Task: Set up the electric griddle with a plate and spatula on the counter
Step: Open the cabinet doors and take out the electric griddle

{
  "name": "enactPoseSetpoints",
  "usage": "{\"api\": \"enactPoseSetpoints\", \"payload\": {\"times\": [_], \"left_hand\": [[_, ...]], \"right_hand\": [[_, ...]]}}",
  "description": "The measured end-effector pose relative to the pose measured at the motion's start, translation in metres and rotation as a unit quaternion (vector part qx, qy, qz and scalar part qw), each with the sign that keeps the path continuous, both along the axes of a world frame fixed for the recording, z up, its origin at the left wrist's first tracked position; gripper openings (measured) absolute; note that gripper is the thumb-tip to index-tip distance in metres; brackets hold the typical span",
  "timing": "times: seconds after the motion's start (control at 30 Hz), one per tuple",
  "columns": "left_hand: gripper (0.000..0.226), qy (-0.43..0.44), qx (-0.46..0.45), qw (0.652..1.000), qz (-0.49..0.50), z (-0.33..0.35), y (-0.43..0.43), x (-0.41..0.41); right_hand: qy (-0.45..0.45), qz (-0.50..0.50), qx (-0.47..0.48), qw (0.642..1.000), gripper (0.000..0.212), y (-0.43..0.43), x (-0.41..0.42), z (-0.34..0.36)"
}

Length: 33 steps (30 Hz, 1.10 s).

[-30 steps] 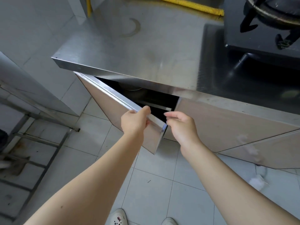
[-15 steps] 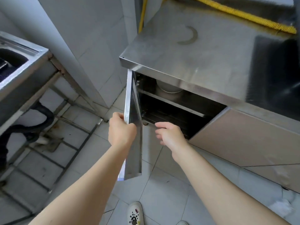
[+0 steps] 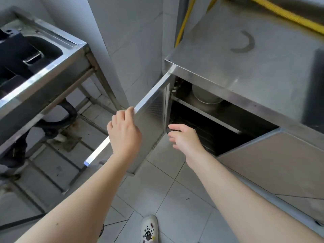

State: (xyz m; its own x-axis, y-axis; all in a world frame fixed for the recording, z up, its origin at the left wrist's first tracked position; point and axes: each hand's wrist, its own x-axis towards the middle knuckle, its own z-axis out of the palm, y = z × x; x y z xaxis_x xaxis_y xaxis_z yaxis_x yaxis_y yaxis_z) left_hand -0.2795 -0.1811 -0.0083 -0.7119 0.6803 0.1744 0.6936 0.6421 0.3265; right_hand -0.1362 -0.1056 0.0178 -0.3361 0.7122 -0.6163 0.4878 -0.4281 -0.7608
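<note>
Under the steel counter (image 3: 245,64) a cabinet stands with its left door (image 3: 152,116) swung wide open. My left hand (image 3: 124,134) grips the top edge of that door. In front of the dark cabinet opening my right hand (image 3: 185,139) hangs empty with its fingers spread. On the upper shelf (image 3: 206,114) inside sits a round metal vessel (image 3: 205,96), partly hidden by the counter's edge. The lower part of the cabinet is dark; I cannot tell what is in it. No griddle, plate or spatula shows.
A steel sink stand (image 3: 40,72) with a black drain hose (image 3: 70,113) stands to the left across a narrow tiled floor gap. A yellow gas hose (image 3: 280,14) runs along the counter's back. The right cabinet door (image 3: 273,160) is closed. My shoe (image 3: 149,228) shows below.
The left door has swung from barely ajar to wide open, pulled by my left hand. My right hand came off the door's edge and now hovers at the opening. The view shifted left.
</note>
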Motion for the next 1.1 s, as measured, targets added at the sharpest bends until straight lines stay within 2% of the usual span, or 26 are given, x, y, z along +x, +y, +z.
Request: {"api": "enactPoseSetpoints", "payload": {"times": [0.07, 0.13, 0.23, 0.37, 0.43, 0.53, 0.67, 0.77, 0.87, 0.97, 1.03, 1.1], "left_hand": [[0.069, 0.018, 0.022, 0.999, -0.037, 0.003, 0.002, 0.009], [0.075, -0.006, 0.042, 0.994, -0.104, 0.006, 0.018, 0.03], [0.069, -0.114, 0.066, 0.976, -0.171, 0.009, 0.047, 0.072], [0.059, -0.273, 0.085, 0.938, -0.197, 0.002, 0.095, 0.143], [0.056, -0.338, 0.063, 0.915, -0.213, -0.004, 0.116, 0.175], [0.056, -0.388, -0.007, 0.889, -0.245, -0.015, 0.146, 0.227], [0.058, -0.413, -0.043, 0.875, -0.248, -0.019, 0.185, 0.277], [0.043, -0.501, -0.03, 0.829, -0.247, -0.017, 0.211, 0.305], [0.034, -0.575, -0.052, 0.794, -0.189, -0.026, 0.224, 0.316], [0.037, -0.561, -0.056, 0.806, -0.178, -0.031, 0.224, 0.316], [0.027, -0.544, -0.065, 0.814, -0.195, -0.026, 0.217, 0.312], [0.024, -0.58, -0.084, 0.784, -0.205, -0.021, 0.208, 0.303]], "right_hand": [[0.0, -0.011, 0.004, 1.0, 0.035, 0.003, 0.006, 0.001], [-0.006, -0.035, 0.017, 0.999, 0.034, 0.012, 0.026, 0.003], [-0.026, -0.082, 0.037, 0.996, 0.031, 0.027, 0.064, 0.003], [-0.05, -0.17, 0.054, 0.983, 0.029, 0.054, 0.14, 0.004], [-0.062, -0.211, 0.058, 0.974, 0.029, 0.065, 0.177, 0.003], [-0.077, -0.259, 0.056, 0.961, 0.03, 0.077, 0.231, 0.0], [-0.076, -0.289, 0.064, 0.952, 0.031, 0.085, 0.281, -0.001], [-0.073, -0.302, 0.078, 0.947, 0.036, 0.089, 0.306, 0.0], [-0.088, -0.304, 0.102, 0.943, 0.041, 0.094, 0.318, 0.002], [-0.101, -0.307, 0.124, 0.938, 0.041, 0.097, 0.324, 0.005], [-0.106, -0.324, 0.15, 0.928, 0.032, 0.096, 0.327, 0.007], [-0.109, -0.353, 0.182, 0.911, 0.022, 0.095, 0.327, 0.008]]}}
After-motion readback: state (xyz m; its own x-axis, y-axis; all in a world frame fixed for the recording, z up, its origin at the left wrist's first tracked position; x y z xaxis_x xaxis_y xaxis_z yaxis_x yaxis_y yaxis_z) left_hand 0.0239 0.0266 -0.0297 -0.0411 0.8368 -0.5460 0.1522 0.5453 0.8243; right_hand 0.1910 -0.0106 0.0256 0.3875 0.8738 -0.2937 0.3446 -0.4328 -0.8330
